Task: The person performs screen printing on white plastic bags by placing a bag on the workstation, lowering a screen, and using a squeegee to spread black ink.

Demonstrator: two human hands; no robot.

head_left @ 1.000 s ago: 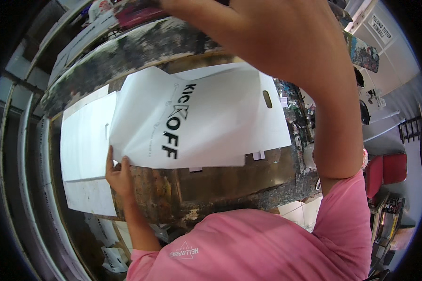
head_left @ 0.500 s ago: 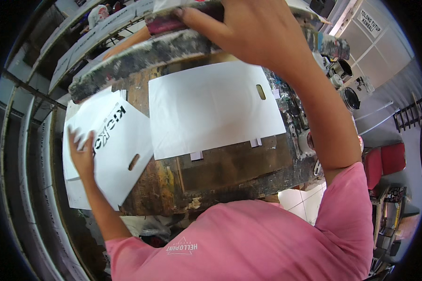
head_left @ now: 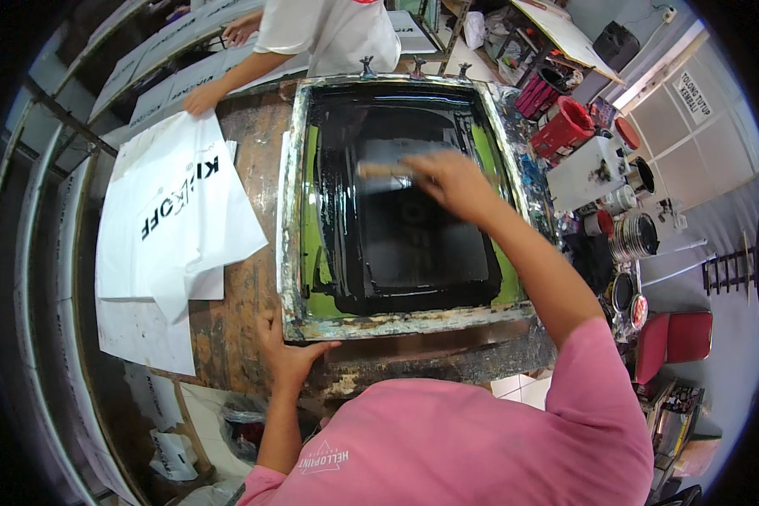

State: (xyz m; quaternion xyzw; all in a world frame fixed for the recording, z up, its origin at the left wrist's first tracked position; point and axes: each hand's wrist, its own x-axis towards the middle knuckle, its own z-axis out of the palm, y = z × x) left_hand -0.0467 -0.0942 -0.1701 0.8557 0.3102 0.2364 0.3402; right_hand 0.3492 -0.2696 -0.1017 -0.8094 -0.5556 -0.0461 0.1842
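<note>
A screen-printing frame (head_left: 396, 326) lies flat on the worktable, its mesh (head_left: 422, 244) coated with black ink and green along the sides. In my right hand (head_left: 460, 187) is a squeegee (head_left: 382, 171), blurred by motion, over the upper middle of the mesh. My left hand (head_left: 287, 354) rests at the frame's near left corner, thumb stretched out along the near edge and fingers apart. Under the frame, the white bag is hidden except for a thin strip at the left edge. To the left, a printed white bag (head_left: 185, 228) lies bent over other white sheets.
A co-worker's hand (head_left: 202, 97) holds the far corner of the printed bag; their other hand (head_left: 242, 29) is farther back. Hinge clamps (head_left: 417, 67) stand behind the frame. Ink tins (head_left: 634, 236) and a red bucket (head_left: 562, 126) crowd the right. Racks (head_left: 76, 295) line the left.
The raised frame has come down over the white bag. My left hand has moved from the printed bag to the frame's corner. A co-worker has come close and holds the printed bag.
</note>
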